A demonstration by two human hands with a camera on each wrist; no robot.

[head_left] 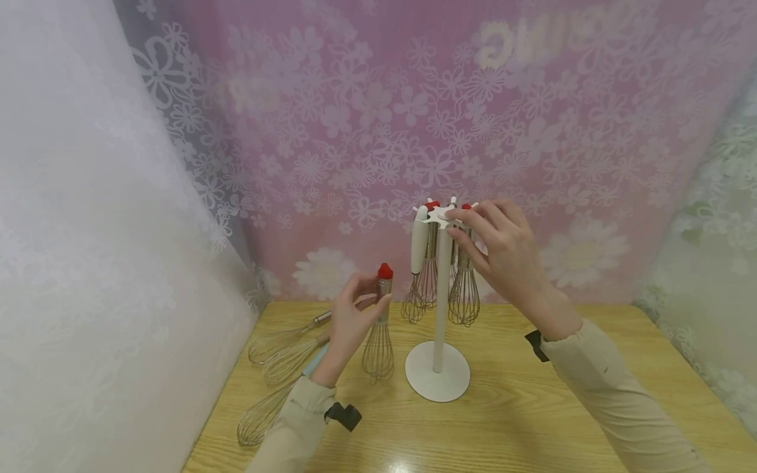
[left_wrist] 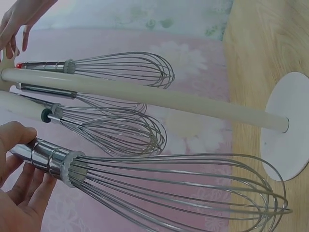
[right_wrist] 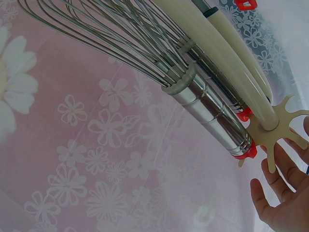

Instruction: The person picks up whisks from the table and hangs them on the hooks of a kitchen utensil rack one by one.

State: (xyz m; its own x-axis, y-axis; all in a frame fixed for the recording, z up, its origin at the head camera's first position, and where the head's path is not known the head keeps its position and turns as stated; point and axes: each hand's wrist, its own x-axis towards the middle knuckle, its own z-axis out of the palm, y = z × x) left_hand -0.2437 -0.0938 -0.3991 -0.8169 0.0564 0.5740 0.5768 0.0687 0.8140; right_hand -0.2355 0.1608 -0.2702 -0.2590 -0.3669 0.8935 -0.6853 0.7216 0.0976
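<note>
Left hand [head_left: 355,314]: pinches red-tipped whisk [head_left: 378,338] upright beside stand [head_left: 440,302], toward desk's [head_left: 520,381] far edge
Right hand [head_left: 503,240]: fingers curved at stand's top, grip unclear
Hanging: apparently underway; tip likely needs a free hook [right_wrist: 270,157]

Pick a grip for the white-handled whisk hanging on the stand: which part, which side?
Likely the white handle, from the person's left: it hangs nearly upright left of the stand's pole, with another whisk close on its right. The thick, smooth handle should hold better than the thin wire loops below.
</note>
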